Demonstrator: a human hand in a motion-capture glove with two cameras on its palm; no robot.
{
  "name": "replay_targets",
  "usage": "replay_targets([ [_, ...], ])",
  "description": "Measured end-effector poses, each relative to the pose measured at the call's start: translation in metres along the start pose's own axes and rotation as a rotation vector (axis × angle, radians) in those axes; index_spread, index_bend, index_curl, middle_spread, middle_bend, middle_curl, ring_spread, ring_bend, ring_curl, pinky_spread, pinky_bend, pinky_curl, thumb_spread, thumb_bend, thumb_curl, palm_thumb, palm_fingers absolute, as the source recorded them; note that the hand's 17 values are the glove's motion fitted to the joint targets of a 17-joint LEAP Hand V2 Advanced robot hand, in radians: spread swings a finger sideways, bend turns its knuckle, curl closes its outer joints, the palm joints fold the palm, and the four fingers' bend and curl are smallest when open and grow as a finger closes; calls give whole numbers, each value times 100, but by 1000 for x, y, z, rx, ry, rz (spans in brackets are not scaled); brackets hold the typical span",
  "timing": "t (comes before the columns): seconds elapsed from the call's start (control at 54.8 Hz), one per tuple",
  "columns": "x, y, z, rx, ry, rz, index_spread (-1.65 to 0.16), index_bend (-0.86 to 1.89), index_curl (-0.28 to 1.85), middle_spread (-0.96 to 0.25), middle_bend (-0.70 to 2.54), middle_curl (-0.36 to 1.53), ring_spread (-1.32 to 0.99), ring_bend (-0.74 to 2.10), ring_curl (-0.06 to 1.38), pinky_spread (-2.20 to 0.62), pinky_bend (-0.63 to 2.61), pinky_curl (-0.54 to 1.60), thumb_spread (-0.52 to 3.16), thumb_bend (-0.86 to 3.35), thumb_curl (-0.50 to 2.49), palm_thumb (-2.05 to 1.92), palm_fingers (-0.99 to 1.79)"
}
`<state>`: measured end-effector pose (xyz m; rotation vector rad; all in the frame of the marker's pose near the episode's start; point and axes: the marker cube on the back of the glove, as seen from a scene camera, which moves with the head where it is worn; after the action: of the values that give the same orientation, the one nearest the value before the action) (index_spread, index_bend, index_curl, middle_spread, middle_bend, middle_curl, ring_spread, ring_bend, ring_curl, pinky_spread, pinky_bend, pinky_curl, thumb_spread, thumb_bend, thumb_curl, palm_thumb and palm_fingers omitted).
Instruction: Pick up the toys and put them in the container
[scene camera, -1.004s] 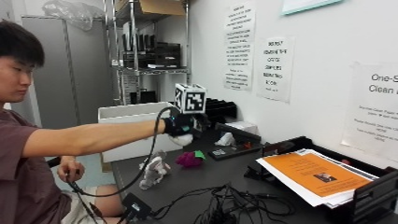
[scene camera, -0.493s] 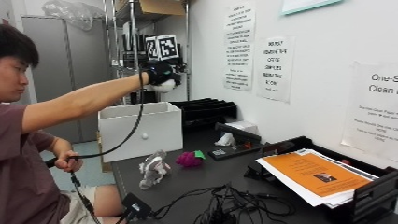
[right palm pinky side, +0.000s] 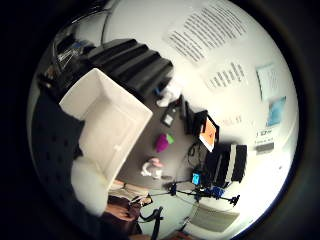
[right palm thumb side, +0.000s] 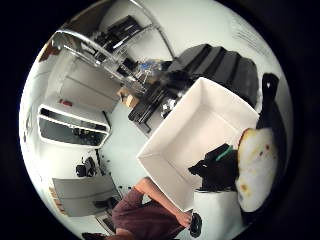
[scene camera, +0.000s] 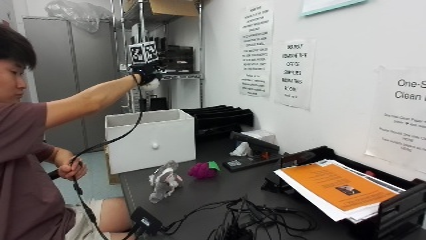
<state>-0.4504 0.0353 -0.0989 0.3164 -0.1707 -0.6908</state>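
Since half a second ago: gloved right hand raised a little higher, above the white container; a second ago it was low over the bench, near the toys. Bench toys unmoved across all three moments.

Arm stretched out straight from the shoulder, angled upward, hand well above the container's open top, palm facing down. Fingers curled round a pale, whitish toy, seen pressed close to the palm in the thumb side palm view and as a pale lump at the glove's edge in the little finger side palm view; what kind of toy, cannot tell. Bare left hand low beside the bench, closed round a black cable.

Counted: one container, open-topped, standing at the bench's end nearest the person. Dark shape on the container's floor, possibly a toy already inside, view too poor to say. Two toys on the bench: a grey figure and a purple toy with a green tip, just beside each other, near the container's front wall. One held toy, above the container and not in it.
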Motion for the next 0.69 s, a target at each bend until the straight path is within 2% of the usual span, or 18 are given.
replay_targets([
  [0.037, -1, 9, 3, -8, -9, -38, -28, 93, 105, -20, 117, 83, -34, 146, 70, -40, 106, 60, 34, 6, 110, 62, 101],
  [0.055, 0, 13, 5, -23, -11, -50, -28, 88, 105, -25, 103, 80, -34, 146, 70, -40, 111, 61, 39, 8, 110, 65, 77],
  [0.091, -1, 20, 11, -87, -4, -66, -28, 87, 108, -27, 98, 80, -34, 148, 72, -39, 115, 64, 42, 7, 110, 64, 70],
  [0.11, -2, 22, 14, -133, 2, -74, -28, 88, 108, -25, 108, 82, -34, 145, 71, -39, 111, 62, 39, 4, 110, 60, 83],
  [0.146, -4, 25, 20, -231, 12, -79, -29, 78, 105, -25, 101, 79, -34, 141, 68, -38, 113, 60, 42, 1, 110, 58, 72],
  [0.164, -4, 27, 22, -275, 16, -76, -28, 61, 99, -25, 56, 67, -34, 141, 68, -36, 121, 61, 59, -4, 106, 46, 7],
  [0.183, -3, 28, 23, -310, 20, -70, -27, 48, 100, -22, 62, 71, -29, 128, 68, -30, 123, 67, 67, -8, 102, 38, -28],
  [0.201, -2, 29, 24, -334, 23, -64, -27, 37, 96, -20, 53, 67, -24, 119, 68, -26, 127, 69, 73, -11, 98, 30, -51],
  [0.237, 1, 30, 23, -342, 15, -57, -28, 15, 84, -14, 39, 60, -18, 96, 60, -19, 128, 64, 82, -15, 90, 14, -70],
  [0.292, 10, 30, 17, -318, -8, -57, -29, 2, 68, -9, 24, 53, -12, 74, 50, -12, 125, 58, 91, -11, 81, 3, -62],
  [0.402, 37, 35, 6, -334, 40, 25, -27, -1, 50, -4, 11, 44, -4, 54, 38, -3, 116, 52, 104, -6, 69, -4, -49],
  [0.511, 46, 20, -3, -368, 113, 81, -27, 1, 40, -1, 10, 39, 0, 44, 34, 1, 106, 47, 111, -5, 60, -5, -44],
  [0.694, 110, 66, -19, -359, 119, 172, -25, 3, 28, 0, 10, 32, 3, 36, 32, 4, 96, 42, 116, -5, 49, -4, -38],
])
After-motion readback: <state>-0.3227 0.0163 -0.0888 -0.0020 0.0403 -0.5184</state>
